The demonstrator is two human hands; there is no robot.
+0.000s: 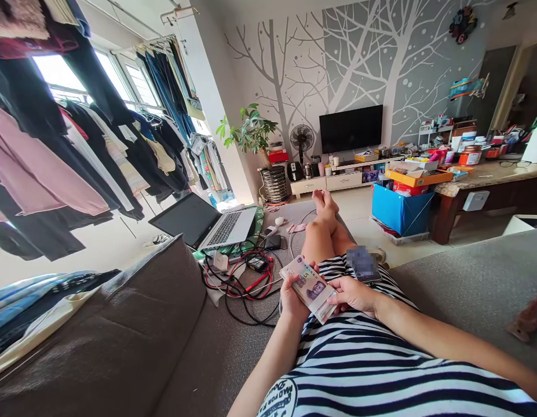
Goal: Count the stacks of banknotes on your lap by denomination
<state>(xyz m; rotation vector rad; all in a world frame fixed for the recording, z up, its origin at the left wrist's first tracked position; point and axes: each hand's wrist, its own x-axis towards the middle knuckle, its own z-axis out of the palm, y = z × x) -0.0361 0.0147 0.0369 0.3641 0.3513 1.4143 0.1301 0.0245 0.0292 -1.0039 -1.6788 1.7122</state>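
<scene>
A navy-and-white striped cotton-like garment (359, 359) lies nearest the camera, spread over the wearer's body and upper legs. Above it, over the lap, is a thick rectangular stack of purple-and-white paper banknotes (309, 284), a "5" showing on the top note. The left hand (292, 298) is curled around the stack's left side, partly closed, with its thumb along the near edge. The right hand (357, 294) is closed in a pinch on the lower right corner.

Just beyond the right hand, a dark flat rectangular object (362, 265), blurred over, rests on the striped cloth. Left of the hands, tangled black and red cables (246, 289) lie on the grey sofa, near an open silver laptop (231, 227).

Farther off, a blue box-shaped container (396, 211) has red items at its top, beneath a shallow orange cardboard box (418, 177) of small, indistinct articles. A dark ribbed round pot (274, 184) holds a leafy green plant (253, 130).
</scene>
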